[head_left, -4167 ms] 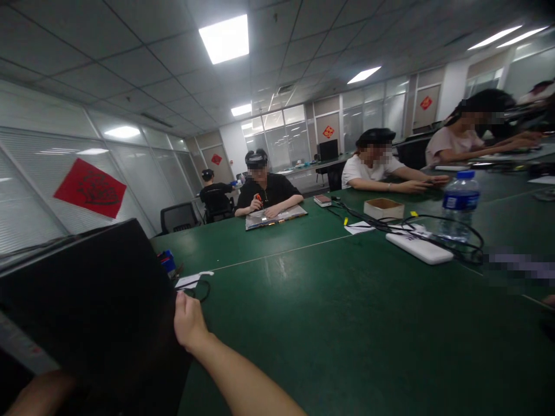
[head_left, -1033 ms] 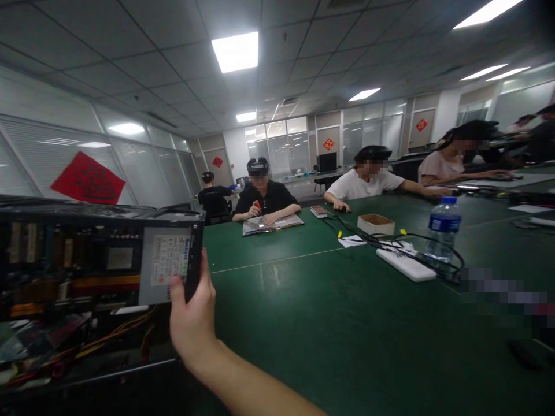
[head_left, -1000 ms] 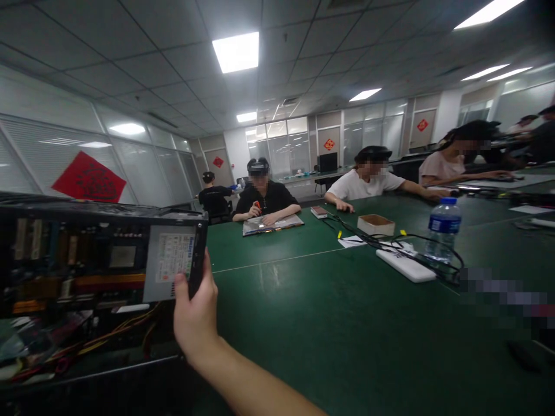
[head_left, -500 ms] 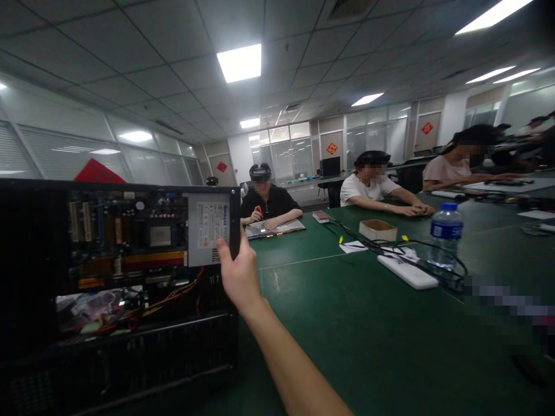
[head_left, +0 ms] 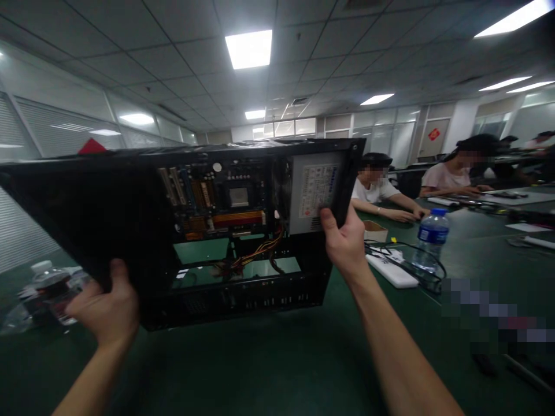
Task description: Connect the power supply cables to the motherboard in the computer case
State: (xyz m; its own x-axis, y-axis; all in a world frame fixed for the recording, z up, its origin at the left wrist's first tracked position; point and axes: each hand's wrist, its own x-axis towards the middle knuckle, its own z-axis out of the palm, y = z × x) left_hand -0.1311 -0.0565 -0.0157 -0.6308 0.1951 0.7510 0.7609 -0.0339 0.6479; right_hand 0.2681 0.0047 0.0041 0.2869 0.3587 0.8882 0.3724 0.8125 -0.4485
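Both hands hold up a black desktop computer case [head_left: 191,315], tilted above the green table [head_left: 243,370]. My left hand [head_left: 110,303] is closed on its lower left edge, thumb on the dark panel. Around the right edge wraps my right hand [head_left: 347,242], its thumb over the power supply [head_left: 314,190] and its silver label. Inside the open side sit a motherboard [head_left: 238,196] with slots and yellow and red wires [head_left: 260,248]. Through gaps in the frame, green tabletop shows.
A water bottle [head_left: 431,237], a white power strip [head_left: 392,268] with black cables and a small open box [head_left: 375,231] stand on the right. Another bottle [head_left: 54,289] is at the left. Two people [head_left: 375,190] sit across the table.
The computer case has moved right, and more of it is in view. My left hand now shows on its left edge. My right hand has moved right and up with the case.
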